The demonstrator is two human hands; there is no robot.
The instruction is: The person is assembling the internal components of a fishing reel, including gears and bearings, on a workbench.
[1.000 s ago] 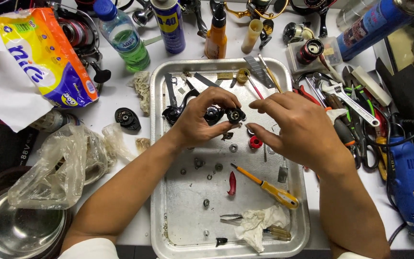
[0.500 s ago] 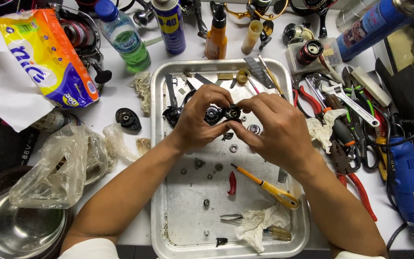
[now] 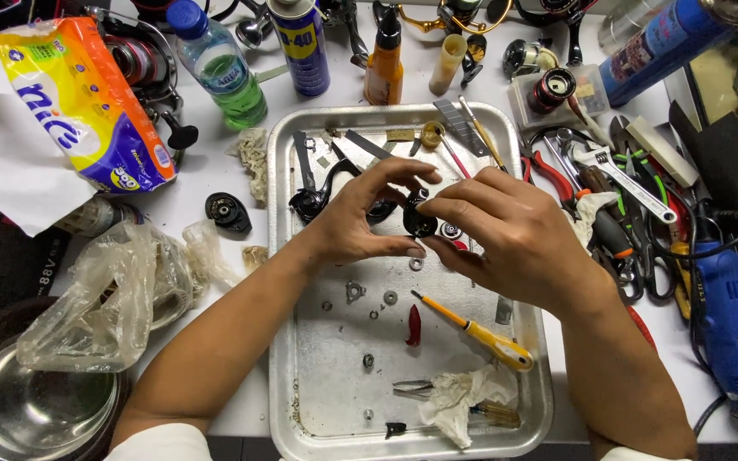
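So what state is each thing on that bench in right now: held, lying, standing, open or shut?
Left hand: fingers curled on the small black part.
Right hand: fingertips pinching the same part.
Small black part: held above the metal tray.
Yellow-handled screwdriver: lying flat in the tray.
Water bottle: capped.
Crumpled rag: lying in the tray.

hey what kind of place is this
Probably a hobby repair bench for small mechanisms. A metal tray holds loose washers and a yellow screwdriver; pliers, a wrench and a blue rotary tool crowd the table.
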